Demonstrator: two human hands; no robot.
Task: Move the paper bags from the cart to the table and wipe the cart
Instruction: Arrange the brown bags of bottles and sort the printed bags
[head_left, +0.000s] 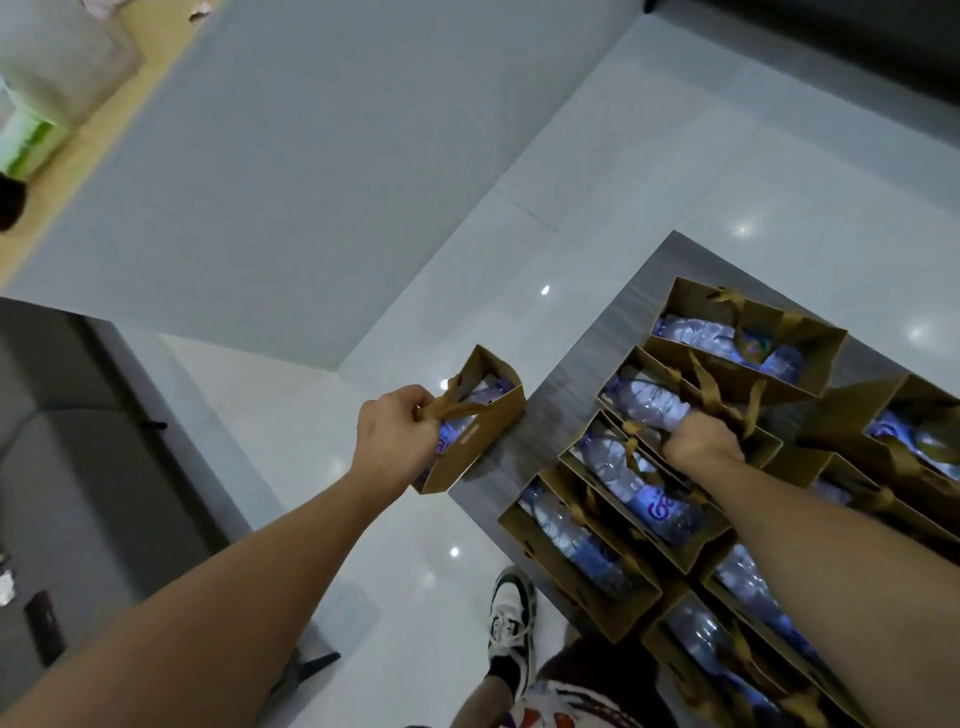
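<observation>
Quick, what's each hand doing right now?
Left hand: closed, holding a paper bag by its handles.
Right hand: closed on another bag's handles.

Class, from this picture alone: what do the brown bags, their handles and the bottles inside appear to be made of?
Brown bags: matte kraft paper, judging by stiff folded edges. Handles: seemingly flat woven ribbon, limp and knotted. Bottles: clear ribbed plastic, glossy and see-through.

My right hand buries its fingers among the ribbon handles, so I can't tell which paper bag they're closed on. Right of that hand, the bags run off the picture's edge. Bottle labels blur past reading. My left hand hides its bag's handle tops.
</observation>
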